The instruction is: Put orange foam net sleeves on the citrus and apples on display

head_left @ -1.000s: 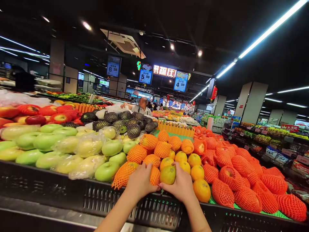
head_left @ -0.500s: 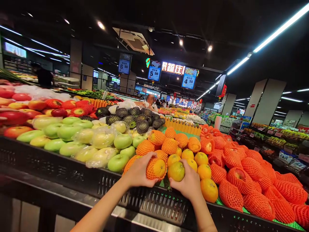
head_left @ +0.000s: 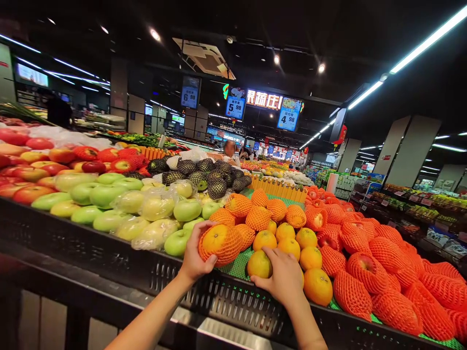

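Observation:
My left hand [head_left: 193, 260] is wrapped round an orange in an orange foam net [head_left: 220, 243], lifted a little above the pile at the front of the fruit display. My right hand [head_left: 282, 277] rests with curved fingers on a bare orange [head_left: 259, 265] that sits on the green mat near the crate's front edge. Several more bare oranges [head_left: 304, 250] lie just behind and to the right of it. Netted oranges [head_left: 259, 214] are heaped further back.
A black slotted crate wall [head_left: 109, 257] fronts the display. Green apples [head_left: 105, 199] lie to the left, netted red apples [head_left: 379, 262] to the right, dark pineapples [head_left: 204, 177] behind. A person [head_left: 230, 153] stands beyond the stand; shelves [head_left: 419, 209] run along the right aisle.
My left hand has lifted the netted orange up and to the left. My right hand has set the bare orange lower, near the crate's front edge. The view shifted slightly.

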A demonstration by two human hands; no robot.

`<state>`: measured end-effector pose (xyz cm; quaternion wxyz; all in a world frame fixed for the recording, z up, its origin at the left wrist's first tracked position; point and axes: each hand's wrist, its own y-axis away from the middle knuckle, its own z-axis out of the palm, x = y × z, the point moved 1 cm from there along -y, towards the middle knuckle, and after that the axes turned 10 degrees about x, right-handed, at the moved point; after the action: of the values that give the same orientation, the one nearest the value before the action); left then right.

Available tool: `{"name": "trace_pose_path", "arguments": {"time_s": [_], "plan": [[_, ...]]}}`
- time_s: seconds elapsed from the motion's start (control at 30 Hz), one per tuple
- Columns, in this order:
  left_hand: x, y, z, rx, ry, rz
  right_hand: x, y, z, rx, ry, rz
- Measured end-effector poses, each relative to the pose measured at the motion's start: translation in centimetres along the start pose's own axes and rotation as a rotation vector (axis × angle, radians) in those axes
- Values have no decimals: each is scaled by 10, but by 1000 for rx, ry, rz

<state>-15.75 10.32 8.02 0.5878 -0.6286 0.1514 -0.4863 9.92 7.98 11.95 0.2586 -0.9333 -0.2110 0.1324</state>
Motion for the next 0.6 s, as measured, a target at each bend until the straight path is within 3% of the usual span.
{"name": "trace_pose_path", "arguments": {"time_s": [0.2,0.27,0.33,0.47,0.53,0.6], "plan": [[6,3,0,-7,2,86,4,6,-11,-90,-167,-44],[12,2,4,49,14,112,9,2,-16,-130,-220,-28],[23,-2,14,145,29,80,17,-12,-26,-88,-253,-36],[51,-21,60,299,116,-186,46,-68,-56,208,-250,-139],[64,-33,95,254,252,-357,68,-98,-66,376,-289,-118],[72,-42,134,137,357,-497,91,-119,-66,473,-463,-58]]}}
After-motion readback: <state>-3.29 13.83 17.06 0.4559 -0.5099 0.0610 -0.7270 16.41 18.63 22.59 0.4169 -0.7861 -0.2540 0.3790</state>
